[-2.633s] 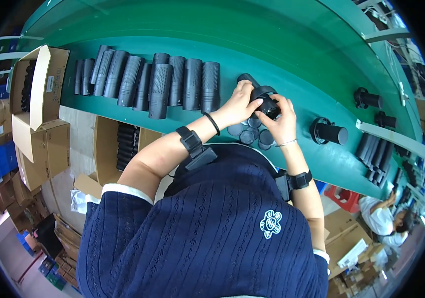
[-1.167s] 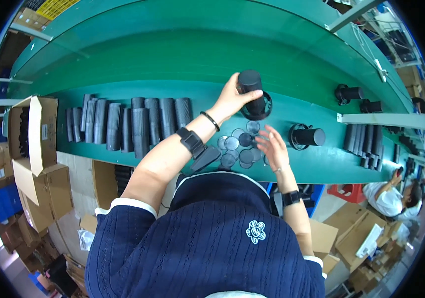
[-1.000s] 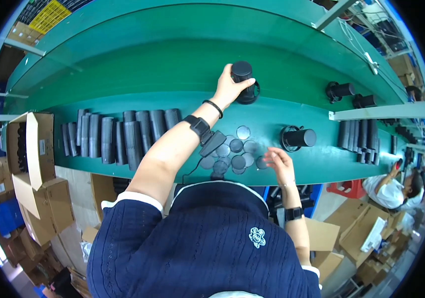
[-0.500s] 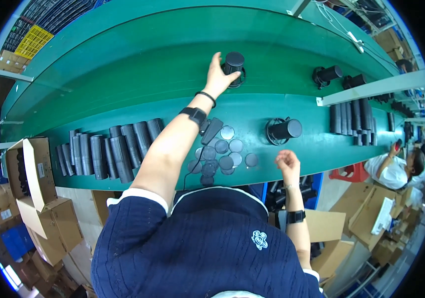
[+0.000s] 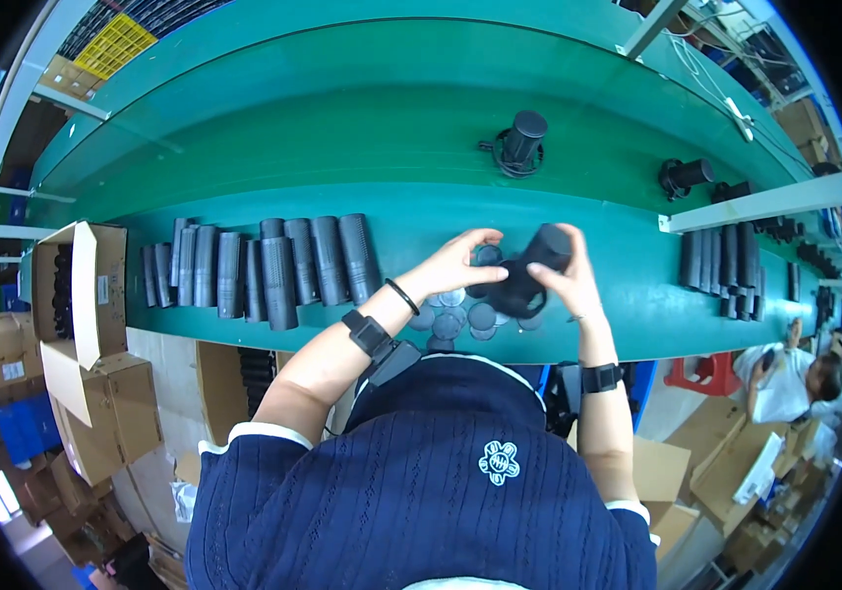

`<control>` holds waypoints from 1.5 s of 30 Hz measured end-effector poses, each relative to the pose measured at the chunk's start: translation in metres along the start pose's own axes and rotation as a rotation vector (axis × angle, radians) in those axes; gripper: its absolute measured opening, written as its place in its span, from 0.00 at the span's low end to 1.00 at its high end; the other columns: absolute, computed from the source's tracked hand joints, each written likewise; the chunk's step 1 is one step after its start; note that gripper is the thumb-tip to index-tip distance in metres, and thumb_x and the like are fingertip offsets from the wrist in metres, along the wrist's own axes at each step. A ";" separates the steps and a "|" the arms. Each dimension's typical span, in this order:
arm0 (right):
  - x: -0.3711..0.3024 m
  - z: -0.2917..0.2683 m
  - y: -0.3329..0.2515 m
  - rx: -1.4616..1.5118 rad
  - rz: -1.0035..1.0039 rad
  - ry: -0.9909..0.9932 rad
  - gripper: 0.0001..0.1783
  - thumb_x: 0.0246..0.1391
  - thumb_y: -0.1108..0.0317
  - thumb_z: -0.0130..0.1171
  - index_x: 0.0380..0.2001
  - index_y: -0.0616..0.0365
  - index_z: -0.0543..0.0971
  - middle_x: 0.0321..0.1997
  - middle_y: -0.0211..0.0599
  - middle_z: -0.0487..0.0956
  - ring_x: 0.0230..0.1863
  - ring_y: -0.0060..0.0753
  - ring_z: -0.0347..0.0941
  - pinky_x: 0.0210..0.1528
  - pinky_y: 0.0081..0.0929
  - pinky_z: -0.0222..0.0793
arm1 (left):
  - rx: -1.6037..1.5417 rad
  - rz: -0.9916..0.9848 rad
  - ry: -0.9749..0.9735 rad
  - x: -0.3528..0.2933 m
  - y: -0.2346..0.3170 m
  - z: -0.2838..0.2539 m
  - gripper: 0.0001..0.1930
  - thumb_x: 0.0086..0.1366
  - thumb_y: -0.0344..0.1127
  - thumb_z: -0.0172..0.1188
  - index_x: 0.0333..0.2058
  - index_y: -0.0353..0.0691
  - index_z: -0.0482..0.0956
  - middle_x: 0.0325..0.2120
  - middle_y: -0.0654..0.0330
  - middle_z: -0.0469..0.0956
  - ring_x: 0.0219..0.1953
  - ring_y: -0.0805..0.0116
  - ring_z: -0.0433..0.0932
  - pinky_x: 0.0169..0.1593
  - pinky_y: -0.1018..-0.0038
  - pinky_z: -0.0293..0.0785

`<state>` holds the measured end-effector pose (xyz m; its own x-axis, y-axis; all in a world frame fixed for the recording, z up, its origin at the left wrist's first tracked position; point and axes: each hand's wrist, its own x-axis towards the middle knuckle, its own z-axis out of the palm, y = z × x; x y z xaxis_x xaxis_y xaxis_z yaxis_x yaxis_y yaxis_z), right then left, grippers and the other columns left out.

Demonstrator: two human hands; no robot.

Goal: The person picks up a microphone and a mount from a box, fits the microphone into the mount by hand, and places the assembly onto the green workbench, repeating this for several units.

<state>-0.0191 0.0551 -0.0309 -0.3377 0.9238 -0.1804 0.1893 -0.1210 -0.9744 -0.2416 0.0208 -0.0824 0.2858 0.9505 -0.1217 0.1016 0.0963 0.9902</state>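
In right grip: black cylinder, fingers wrapped round it; left grip just beside, thumb and fingers parted, empty; round discs beneath on table

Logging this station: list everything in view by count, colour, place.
Held cylinder: one, black, centre
Workbench: one, green, centre
Ring-based cylinders: at least two, black, far side
Ribbed tubes: about eleven, dark grey, left
Discs: around ten, dark, near edge
Tube cluster: uncounted, black, right
Cartons: several, brown, both sides
Stool: one, red, lower right
Crate: one, yellow, upper left
Co-worker: one, white top, far right
Left hand: one, left of cylinder
Right hand: one, holding cylinder
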 end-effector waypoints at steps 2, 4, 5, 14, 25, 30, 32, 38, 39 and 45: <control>0.006 0.028 -0.001 0.017 -0.043 -0.187 0.35 0.42 0.72 0.68 0.53 0.59 0.62 0.47 0.36 0.70 0.47 0.28 0.70 0.50 0.26 0.68 | -0.194 -0.028 -0.096 -0.010 0.000 -0.003 0.36 0.54 0.41 0.68 0.57 0.33 0.62 0.51 0.52 0.70 0.53 0.65 0.69 0.56 0.71 0.64; 0.013 0.059 -0.006 0.159 0.019 -0.304 0.35 0.44 0.71 0.68 0.55 0.57 0.61 0.47 0.38 0.70 0.46 0.27 0.71 0.47 0.27 0.70 | -0.342 -0.169 -0.287 -0.018 0.008 -0.016 0.39 0.55 0.37 0.67 0.62 0.36 0.55 0.55 0.54 0.67 0.57 0.65 0.66 0.60 0.67 0.62; 0.015 0.068 -0.007 0.163 0.019 -0.308 0.35 0.44 0.71 0.68 0.55 0.57 0.61 0.47 0.38 0.70 0.46 0.27 0.71 0.47 0.27 0.70 | -0.340 -0.172 -0.283 -0.023 0.006 -0.022 0.39 0.55 0.37 0.67 0.62 0.36 0.55 0.55 0.54 0.67 0.57 0.65 0.66 0.60 0.67 0.62; 0.004 0.068 -0.002 0.048 -0.014 -0.027 0.14 0.50 0.71 0.62 0.40 0.59 0.73 0.35 0.27 0.74 0.36 0.18 0.70 0.36 0.18 0.68 | -0.970 -0.380 0.351 -0.050 0.006 -0.061 0.25 0.60 0.50 0.62 0.50 0.43 0.67 0.40 0.63 0.72 0.44 0.69 0.72 0.47 0.67 0.69; -0.015 0.107 -0.021 -0.251 -0.044 -0.103 0.34 0.39 0.75 0.69 0.50 0.58 0.64 0.48 0.35 0.67 0.46 0.27 0.70 0.35 0.21 0.71 | -1.262 -0.349 0.290 -0.046 0.008 -0.054 0.26 0.62 0.55 0.56 0.51 0.44 0.67 0.49 0.59 0.72 0.54 0.62 0.69 0.61 0.57 0.59; -0.010 0.098 0.010 0.316 0.092 -0.176 0.35 0.38 0.87 0.63 0.51 0.58 0.63 0.52 0.33 0.66 0.52 0.27 0.68 0.45 0.22 0.72 | -0.872 -0.102 0.327 -0.054 0.032 -0.053 0.24 0.60 0.37 0.63 0.51 0.40 0.65 0.45 0.61 0.71 0.49 0.69 0.71 0.54 0.70 0.66; -0.011 0.099 0.016 0.374 0.095 -0.194 0.35 0.38 0.88 0.62 0.51 0.58 0.63 0.53 0.33 0.66 0.53 0.28 0.68 0.47 0.22 0.72 | -0.785 -0.057 0.313 -0.058 0.038 -0.053 0.29 0.58 0.33 0.65 0.54 0.38 0.61 0.45 0.60 0.71 0.49 0.71 0.71 0.55 0.70 0.67; -0.010 0.096 0.030 0.617 0.131 -0.216 0.36 0.37 0.89 0.61 0.52 0.56 0.64 0.51 0.32 0.70 0.52 0.29 0.70 0.49 0.26 0.72 | -0.678 -0.049 0.277 -0.059 0.046 -0.053 0.27 0.59 0.32 0.64 0.54 0.37 0.62 0.47 0.60 0.71 0.51 0.71 0.70 0.56 0.71 0.66; -0.009 0.093 0.033 0.660 0.151 -0.243 0.36 0.38 0.88 0.61 0.53 0.55 0.64 0.52 0.32 0.71 0.52 0.30 0.70 0.50 0.28 0.71 | -0.643 -0.041 0.249 -0.059 0.045 -0.053 0.27 0.59 0.32 0.64 0.54 0.37 0.62 0.47 0.60 0.71 0.50 0.71 0.71 0.56 0.70 0.66; -0.010 0.084 0.040 0.864 0.254 -0.289 0.40 0.39 0.86 0.62 0.58 0.54 0.63 0.56 0.34 0.71 0.57 0.35 0.67 0.58 0.37 0.65 | -0.521 -0.051 0.228 -0.056 0.055 -0.053 0.29 0.59 0.34 0.64 0.55 0.35 0.60 0.49 0.57 0.70 0.50 0.68 0.71 0.55 0.70 0.68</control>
<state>-0.0856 0.0105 -0.0797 -0.6178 0.7209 -0.3142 -0.4205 -0.6404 -0.6426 -0.3021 -0.0112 -0.0174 0.0738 0.9750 -0.2096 -0.3898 0.2216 0.8938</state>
